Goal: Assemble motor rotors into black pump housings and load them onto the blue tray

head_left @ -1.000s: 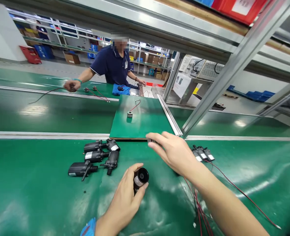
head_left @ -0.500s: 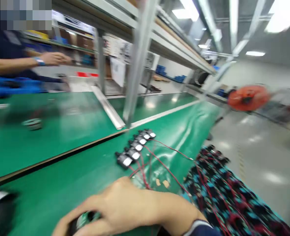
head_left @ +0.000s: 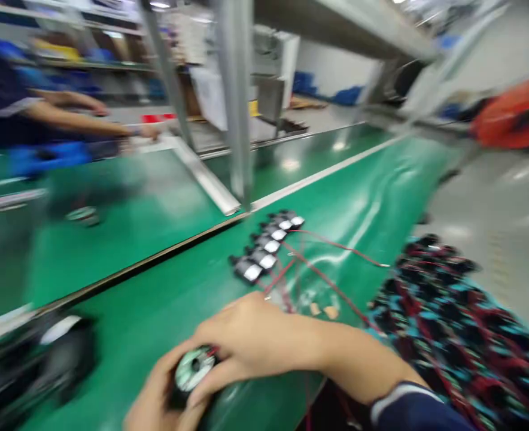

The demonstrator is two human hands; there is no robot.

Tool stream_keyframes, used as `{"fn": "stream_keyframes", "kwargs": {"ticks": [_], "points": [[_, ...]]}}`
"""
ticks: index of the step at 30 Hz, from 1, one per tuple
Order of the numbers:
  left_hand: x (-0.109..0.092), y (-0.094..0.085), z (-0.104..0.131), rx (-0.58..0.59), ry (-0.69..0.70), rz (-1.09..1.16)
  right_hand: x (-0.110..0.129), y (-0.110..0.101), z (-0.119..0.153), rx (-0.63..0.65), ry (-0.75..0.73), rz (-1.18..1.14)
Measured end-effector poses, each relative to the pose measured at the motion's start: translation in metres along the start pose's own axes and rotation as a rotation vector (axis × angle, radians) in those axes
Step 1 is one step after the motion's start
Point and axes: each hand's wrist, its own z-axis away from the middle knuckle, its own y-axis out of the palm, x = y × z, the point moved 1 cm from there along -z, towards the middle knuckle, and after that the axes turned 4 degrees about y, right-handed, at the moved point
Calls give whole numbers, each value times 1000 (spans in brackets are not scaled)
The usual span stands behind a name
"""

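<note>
My right hand (head_left: 251, 341) curls around a round black part with a green circuit-board face (head_left: 195, 368), which has a dark hole in its middle and a bit of red wire at its edge. At the bottom edge, partly cut off, my left hand (head_left: 152, 413) closes on the same part from below. Ahead of the hands, several black housings with white labels (head_left: 271, 245) stand in a slanted row on the green bench mat (head_left: 157, 311). Red wires (head_left: 322, 275) trail from them to the right.
A blurred black device (head_left: 58, 359) stands at the lower left. Many black parts with red wires (head_left: 453, 317) fill a turquoise surface at right. A metal post (head_left: 235, 108) rises behind the row. Across the bench, a co-worker's arm (head_left: 80, 120) reaches over. An orange-red round object (head_left: 516, 114) stands far right.
The view has swung downward and to the left. The round part has come further into sight in my right hand, and my left hand has come to it at the bottom edge.
</note>
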Motion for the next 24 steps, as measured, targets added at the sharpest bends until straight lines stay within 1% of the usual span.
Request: {"fn": "stream_keyframes", "kwargs": {"ticks": [1, 2, 3, 5, 7, 10, 14, 17, 19, 22, 24], "points": [[3, -21, 15, -58, -38, -40, -2, 9, 1, -77, -13, -14], [3, -34, 27, -102, -62, -55, -5, 18, 0, -142, -38, -38], [2, -41, 35, -135, -77, -47, -6, 26, -1, -217, -43, -54], [-1, -43, 39, -167, -96, 19, -6, 37, -1, -309, -58, -83], [-3, -39, 37, -168, -110, 93, -4, 40, -1, -336, -54, -108], [-6, -37, 34, -157, -86, 156, -3, 35, -1, -288, -32, -161], [-8, -42, 33, -168, -9, 196, -5, 26, -3, -159, -5, -202], [-8, -43, 32, -212, 51, 159, -5, 22, -2, -81, -4, -214], [-9, -44, 31, -220, 136, 120, -4, 21, -1, -47, -26, -173], [-10, -46, 31, -144, 249, 70, -1, 22, 1, -30, -55, -54], [-11, -50, 34, -87, 267, -10, 2, 24, 3, -79, -88, 13]]}}
